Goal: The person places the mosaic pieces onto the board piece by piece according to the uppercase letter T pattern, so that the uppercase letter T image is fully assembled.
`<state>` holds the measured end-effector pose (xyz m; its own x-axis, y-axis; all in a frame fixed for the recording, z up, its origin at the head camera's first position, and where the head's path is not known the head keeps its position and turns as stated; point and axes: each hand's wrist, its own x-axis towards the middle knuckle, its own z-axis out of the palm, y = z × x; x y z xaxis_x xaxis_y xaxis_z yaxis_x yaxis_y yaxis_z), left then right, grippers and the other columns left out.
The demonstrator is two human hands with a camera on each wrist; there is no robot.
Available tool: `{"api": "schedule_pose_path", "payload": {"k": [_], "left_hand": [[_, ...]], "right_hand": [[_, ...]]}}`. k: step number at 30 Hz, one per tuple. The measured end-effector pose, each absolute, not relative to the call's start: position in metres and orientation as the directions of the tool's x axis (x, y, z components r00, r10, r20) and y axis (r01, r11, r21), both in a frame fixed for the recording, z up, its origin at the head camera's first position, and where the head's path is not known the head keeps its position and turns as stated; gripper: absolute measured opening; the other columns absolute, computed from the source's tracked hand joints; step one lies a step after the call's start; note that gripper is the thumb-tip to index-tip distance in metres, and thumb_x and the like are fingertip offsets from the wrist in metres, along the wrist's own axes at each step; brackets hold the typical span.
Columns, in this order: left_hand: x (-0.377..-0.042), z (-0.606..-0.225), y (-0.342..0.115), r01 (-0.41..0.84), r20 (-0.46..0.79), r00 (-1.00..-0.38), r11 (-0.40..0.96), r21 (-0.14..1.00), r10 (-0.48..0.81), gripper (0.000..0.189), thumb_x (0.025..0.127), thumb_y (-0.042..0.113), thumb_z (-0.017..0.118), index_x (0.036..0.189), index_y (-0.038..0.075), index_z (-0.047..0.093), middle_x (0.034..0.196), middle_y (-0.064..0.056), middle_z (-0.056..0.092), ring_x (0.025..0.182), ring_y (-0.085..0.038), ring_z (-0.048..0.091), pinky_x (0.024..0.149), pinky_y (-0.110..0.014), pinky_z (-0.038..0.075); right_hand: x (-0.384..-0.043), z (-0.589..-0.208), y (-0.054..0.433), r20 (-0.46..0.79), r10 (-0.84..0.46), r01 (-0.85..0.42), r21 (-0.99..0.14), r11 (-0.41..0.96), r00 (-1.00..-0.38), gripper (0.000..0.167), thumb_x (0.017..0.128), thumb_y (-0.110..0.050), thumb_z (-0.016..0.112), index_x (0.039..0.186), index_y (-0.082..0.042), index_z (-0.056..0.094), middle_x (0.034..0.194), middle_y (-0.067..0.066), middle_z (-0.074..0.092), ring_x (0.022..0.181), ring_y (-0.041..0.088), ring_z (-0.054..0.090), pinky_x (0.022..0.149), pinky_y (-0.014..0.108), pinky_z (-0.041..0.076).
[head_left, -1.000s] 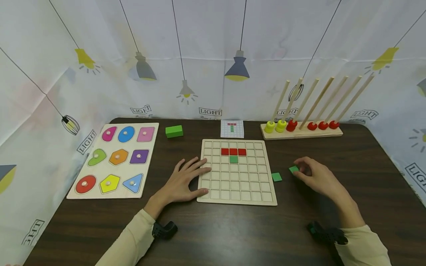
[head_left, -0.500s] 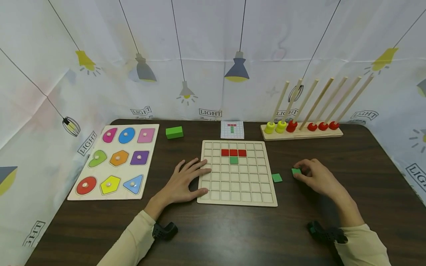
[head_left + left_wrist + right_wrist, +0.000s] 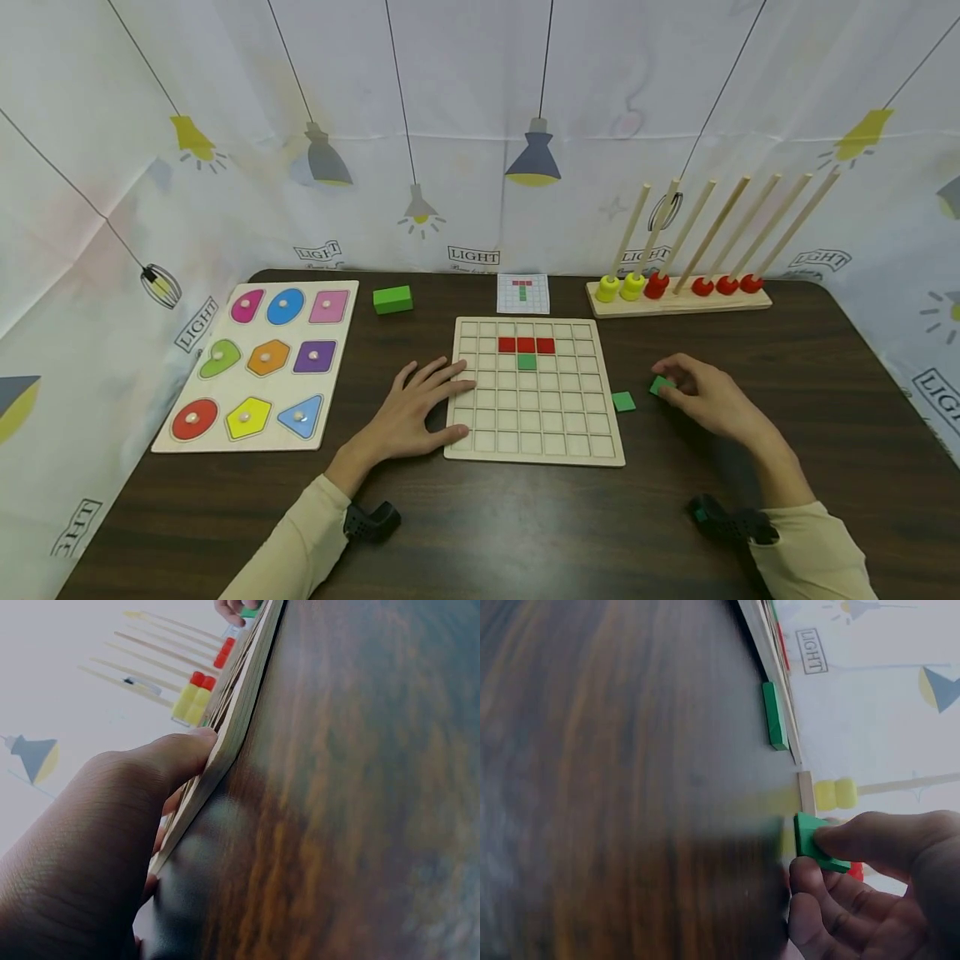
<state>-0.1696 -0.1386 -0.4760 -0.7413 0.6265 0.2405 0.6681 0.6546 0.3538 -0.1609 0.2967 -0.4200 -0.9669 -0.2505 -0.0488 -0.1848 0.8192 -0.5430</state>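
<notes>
In the head view, a wooden grid board (image 3: 536, 421) lies at the middle of the table. A row of red square tiles (image 3: 527, 345) sits in its upper cells, with one green tile (image 3: 527, 362) under the middle one. My left hand (image 3: 411, 414) rests on the board's left edge, fingers spread; the left wrist view shows the thumb (image 3: 184, 754) touching the edge. To the right of the board, my right hand (image 3: 708, 396) pinches a green square tile (image 3: 810, 838) between thumb and fingers. Another green tile (image 3: 623, 402) lies beside the board's right edge.
Behind the board lies a card (image 3: 523, 293) printed with a red and green T. A green block (image 3: 393, 300) is left of it. A shape puzzle board (image 3: 255, 379) occupies the left side. At the back right stands a peg rack (image 3: 678, 307) with yellow and red beads.
My right hand has shifted a little, turning the green tile it pinches and ending slightly further left than half a second ago. The left hand and board stay put.
</notes>
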Motion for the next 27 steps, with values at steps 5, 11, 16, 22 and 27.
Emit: {"api": "schedule_pose_path", "payload": {"k": [5, 11, 16, 22, 27], "left_hand": [[-0.169, -0.475, -0.139, 0.664, 0.234, -0.745, 0.658, 0.355, 0.625, 0.062, 0.086, 0.054, 0.058, 0.141, 0.031, 0.044, 0.155, 0.003, 0.031, 0.144, -0.027, 0.026, 0.111, -0.063, 0.012], [-0.169, -0.475, -0.138, 0.666, 0.236, -0.743, 0.657, 0.354, 0.626, 0.062, 0.086, 0.054, 0.058, 0.142, 0.030, 0.043, 0.155, 0.002, 0.031, 0.144, -0.027, 0.026, 0.111, -0.063, 0.012], [-0.169, -0.475, -0.139, 0.666, 0.238, -0.742, 0.654, 0.357, 0.626, 0.062, 0.086, 0.054, 0.057, 0.142, 0.030, 0.043, 0.155, 0.002, 0.031, 0.144, -0.027, 0.025, 0.111, -0.063, 0.012], [-0.170, -0.476, -0.139, 0.668, 0.239, -0.741, 0.652, 0.360, 0.628, 0.062, 0.086, 0.054, 0.057, 0.142, 0.030, 0.043, 0.155, 0.002, 0.031, 0.144, -0.027, 0.025, 0.111, -0.063, 0.012], [-0.170, -0.475, -0.139, 0.667, 0.234, -0.741, 0.650, 0.364, 0.629, 0.062, 0.086, 0.054, 0.058, 0.142, 0.029, 0.043, 0.155, 0.002, 0.030, 0.144, -0.027, 0.025, 0.111, -0.062, 0.011]], "right_hand": [[-0.161, -0.419, 0.294, -0.033, -0.261, -0.202, -0.545, 0.814, -0.965, 0.024, 0.095, -0.017, 0.056, 0.116, -0.007, 0.059, 0.097, 0.012, 0.064, 0.076, 0.017, 0.054, 0.061, 0.026, 0.042], [-0.163, -0.418, 0.289, 0.016, -0.256, -0.223, -0.543, 0.810, -0.967, 0.020, 0.095, -0.016, 0.057, 0.112, -0.006, 0.060, 0.099, 0.011, 0.066, 0.086, 0.022, 0.058, 0.069, 0.029, 0.045], [-0.166, -0.416, 0.279, 0.033, -0.255, -0.228, -0.569, 0.790, -0.966, 0.019, 0.095, -0.016, 0.057, 0.110, -0.007, 0.061, 0.097, 0.010, 0.064, 0.084, 0.021, 0.057, 0.068, 0.027, 0.046], [-0.170, -0.416, 0.267, 0.028, -0.267, -0.232, -0.589, 0.774, -0.963, 0.019, 0.094, -0.016, 0.057, 0.110, -0.007, 0.061, 0.094, 0.008, 0.063, 0.080, 0.018, 0.056, 0.065, 0.024, 0.046], [-0.172, -0.421, 0.259, 0.042, -0.283, -0.252, -0.589, 0.768, -0.958, 0.019, 0.094, -0.019, 0.058, 0.110, -0.008, 0.062, 0.097, 0.008, 0.066, 0.087, 0.020, 0.060, 0.071, 0.027, 0.047]]}}
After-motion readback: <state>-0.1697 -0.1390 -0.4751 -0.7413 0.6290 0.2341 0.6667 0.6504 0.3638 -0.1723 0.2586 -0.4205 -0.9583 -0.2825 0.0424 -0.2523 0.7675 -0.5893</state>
